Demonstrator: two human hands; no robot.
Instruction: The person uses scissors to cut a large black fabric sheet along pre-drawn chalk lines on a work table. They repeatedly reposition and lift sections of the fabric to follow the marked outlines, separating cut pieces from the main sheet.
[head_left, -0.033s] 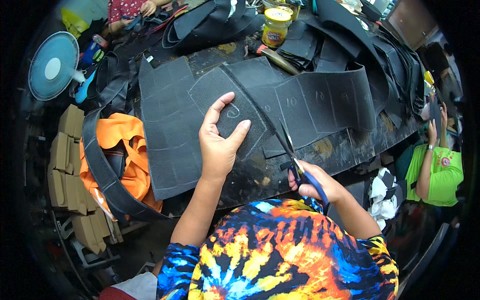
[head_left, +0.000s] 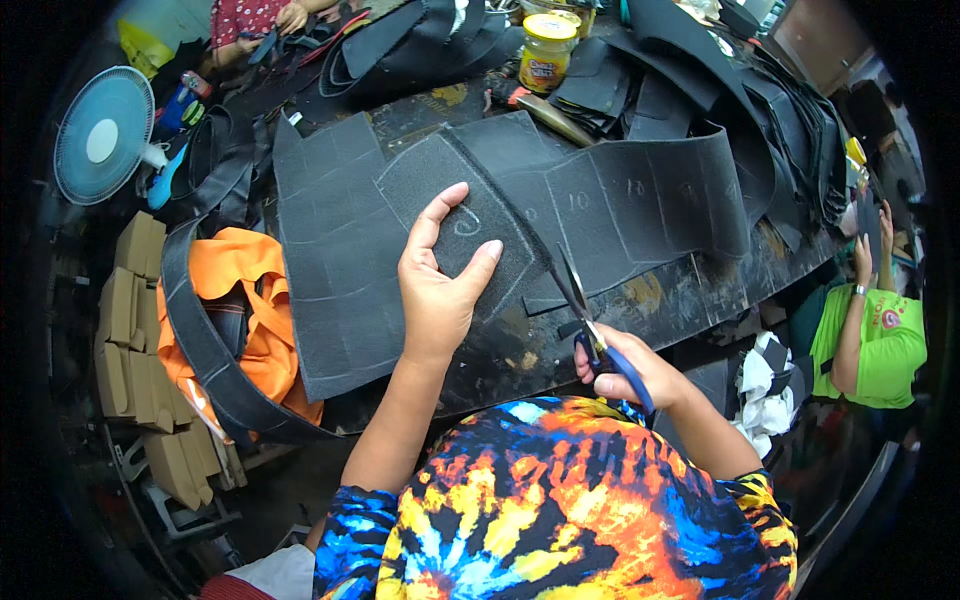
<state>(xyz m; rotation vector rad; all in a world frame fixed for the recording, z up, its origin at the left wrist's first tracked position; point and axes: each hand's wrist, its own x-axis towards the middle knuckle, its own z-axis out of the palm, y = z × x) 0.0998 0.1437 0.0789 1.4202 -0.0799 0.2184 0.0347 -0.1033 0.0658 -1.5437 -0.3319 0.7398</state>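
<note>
My left hand (head_left: 445, 285) grips a black foam-like sheet piece (head_left: 430, 170) with pale chalk lines and a mark. Its thumb and one finger lie on top, spread apart; its other fingers are hidden beneath. In my right hand (head_left: 640, 375) are scissors (head_left: 580, 295) with dark blue handles, their blades pointing up and away at the piece's right edge. Under and right of it runs a long black strip (head_left: 640, 200) with chalk-drawn sections, its far right end curling up. Left of my left hand lies a wider black sheet (head_left: 335, 260) with chalked lines.
Dark worktable (head_left: 480, 375) with a yellow-lidded jar (head_left: 546, 55), stacked black pieces (head_left: 595, 90) and rolls behind. To the left: orange cloth bag (head_left: 240, 270), fan (head_left: 105, 135), cardboard boxes (head_left: 130, 340). A person in green (head_left: 870, 340) works at right; another person's hand (head_left: 292, 17) shows at the back.
The view has shifted very slightly. My hands, the scissors and the black piece keep the same places relative to one another.
</note>
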